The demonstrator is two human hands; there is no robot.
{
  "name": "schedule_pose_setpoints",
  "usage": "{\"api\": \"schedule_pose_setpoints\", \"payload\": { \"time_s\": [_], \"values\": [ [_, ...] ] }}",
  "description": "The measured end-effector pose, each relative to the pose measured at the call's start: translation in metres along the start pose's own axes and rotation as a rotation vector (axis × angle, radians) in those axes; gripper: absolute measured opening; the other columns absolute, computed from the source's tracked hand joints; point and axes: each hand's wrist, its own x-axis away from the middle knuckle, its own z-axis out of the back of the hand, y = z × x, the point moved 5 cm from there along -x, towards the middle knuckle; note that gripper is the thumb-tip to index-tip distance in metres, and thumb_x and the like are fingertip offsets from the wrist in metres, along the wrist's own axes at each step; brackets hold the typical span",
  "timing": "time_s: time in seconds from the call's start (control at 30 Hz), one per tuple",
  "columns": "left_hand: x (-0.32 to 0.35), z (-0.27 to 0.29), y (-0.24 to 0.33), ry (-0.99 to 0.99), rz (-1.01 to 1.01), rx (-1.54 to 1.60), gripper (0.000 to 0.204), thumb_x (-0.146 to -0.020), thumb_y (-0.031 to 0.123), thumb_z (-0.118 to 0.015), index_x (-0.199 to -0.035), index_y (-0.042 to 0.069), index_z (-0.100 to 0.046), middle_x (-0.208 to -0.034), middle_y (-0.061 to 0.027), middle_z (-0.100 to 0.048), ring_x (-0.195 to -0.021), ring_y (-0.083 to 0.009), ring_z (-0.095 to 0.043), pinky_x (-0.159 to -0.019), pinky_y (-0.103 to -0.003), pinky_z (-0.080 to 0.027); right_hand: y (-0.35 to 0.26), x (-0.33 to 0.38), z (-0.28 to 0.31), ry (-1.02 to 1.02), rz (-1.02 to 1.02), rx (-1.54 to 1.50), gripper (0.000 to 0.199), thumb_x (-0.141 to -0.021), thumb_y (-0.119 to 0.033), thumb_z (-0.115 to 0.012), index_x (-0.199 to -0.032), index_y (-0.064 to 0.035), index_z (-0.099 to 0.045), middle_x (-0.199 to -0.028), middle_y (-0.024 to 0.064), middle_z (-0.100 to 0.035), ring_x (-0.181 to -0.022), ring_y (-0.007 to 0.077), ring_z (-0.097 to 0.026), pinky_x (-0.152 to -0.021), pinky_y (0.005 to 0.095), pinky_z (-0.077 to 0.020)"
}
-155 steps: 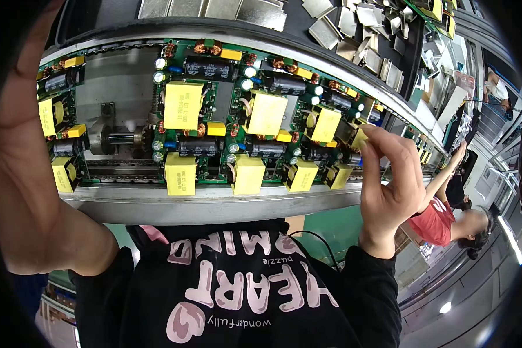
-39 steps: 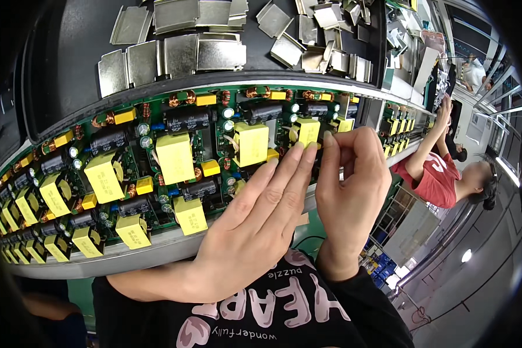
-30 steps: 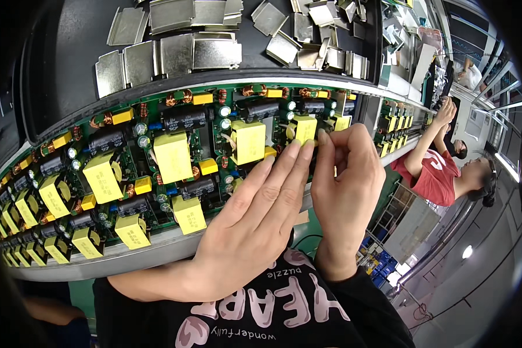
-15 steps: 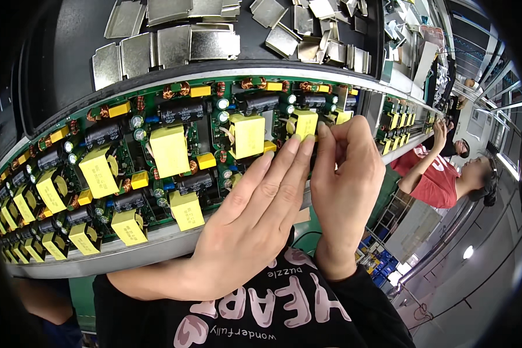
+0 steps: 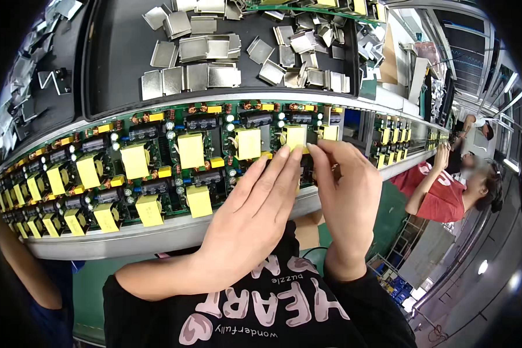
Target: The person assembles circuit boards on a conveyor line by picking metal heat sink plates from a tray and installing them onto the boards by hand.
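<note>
A long row of green circuit boards [image 5: 174,156] with yellow block components runs along a metal conveyor rail [image 5: 156,235]. My left hand [image 5: 249,220] lies flat and open over the board in front of me, fingers stretched toward a yellow component [image 5: 296,137]. My right hand [image 5: 348,191] is beside it, fingertips curled and pressing down near that same yellow component at the board's right part. What my right fingers pinch is hidden.
A black tray [image 5: 122,64] behind the rail holds several loose metal shield plates [image 5: 191,58]. More boards [image 5: 400,136] continue to the right. A person in a red shirt [image 5: 441,191] works further down the line. Another person's arm [image 5: 23,272] is at lower left.
The boards have slid leftward along the rail. My left hand came in and laid flat over the board; my right hand shifted slightly left, staying at the yellow component.
</note>
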Motion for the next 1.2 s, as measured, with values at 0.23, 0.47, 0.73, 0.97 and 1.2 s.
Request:
{"api": "schedule_pose_setpoints", "payload": {
  "time_s": [0.23,0.47,0.73,0.97,1.2],
  "values": [
    [0.000,0.002,0.001,0.103,0.013,0.014,0.052,-0.087,0.011,-0.065,-0.135,-0.007,-0.056,-0.150,-0.0168,-0.049,-0.142,-0.0297,-0.045,-0.118,-0.043,-0.035,0.010,-0.012,0.020,-0.076,0.130,-0.037,0.013,-0.092,-0.015,-0.070,-0.097,-0.0027,-0.069,-0.079,0.0136,-0.067,-0.062,0.0336,-0.064,-0.055,0.0400,-0.0489],
    [0.002,0.000,0.006,0.211,0.020,0.027,0.047,-0.089,0.005,-0.060,-0.133,-0.008,-0.057,-0.147,-0.0185,-0.052,-0.138,-0.0315,-0.050,-0.115,-0.044,-0.040,0.034,-0.113,0.020,0.193,0.364,-0.116,0.021,-0.087,-0.016,-0.074,-0.105,-0.0067,-0.071,-0.087,0.0079,-0.066,-0.073,0.0266,-0.065,-0.068,0.0403,-0.0514],
    [-0.003,-0.001,0.014,0.217,0.018,0.008,0.044,-0.088,0.004,-0.061,-0.130,-0.007,-0.059,-0.146,-0.0175,-0.053,-0.137,-0.0314,-0.050,-0.114,-0.045,-0.041,0.034,-0.125,0.006,0.136,0.487,-0.078,0.029,-0.083,-0.016,-0.078,-0.110,-0.0063,-0.069,-0.081,0.0058,-0.060,-0.068,0.0197,-0.057,-0.066,0.0306,-0.0476],
    [-0.011,0.003,0.017,0.213,0.079,0.047,0.050,-0.079,0.006,-0.072,-0.127,-0.003,-0.062,-0.141,-0.0170,-0.056,-0.135,-0.0331,-0.052,-0.110,-0.047,-0.043,0.043,-0.101,0.027,0.119,0.498,-0.465,0.020,-0.086,-0.004,-0.072,-0.105,-0.0007,-0.067,-0.092,0.0083,-0.070,-0.076,0.0189,-0.068,-0.072,0.0302,-0.0543],
    [-0.017,-0.005,0.014,0.325,0.142,0.132,0.055,-0.072,0.008,-0.080,-0.124,0.003,-0.065,-0.131,-0.0146,-0.060,-0.124,-0.0342,-0.056,-0.101,-0.047,-0.047,0.064,-0.061,0.015,-0.116,0.365,-0.677,0.025,-0.089,0.006,-0.066,-0.113,-0.0005,-0.068,-0.095,0.0089,-0.071,-0.080,0.0152,-0.068,-0.075,0.0273,-0.0547]
  ]
}}
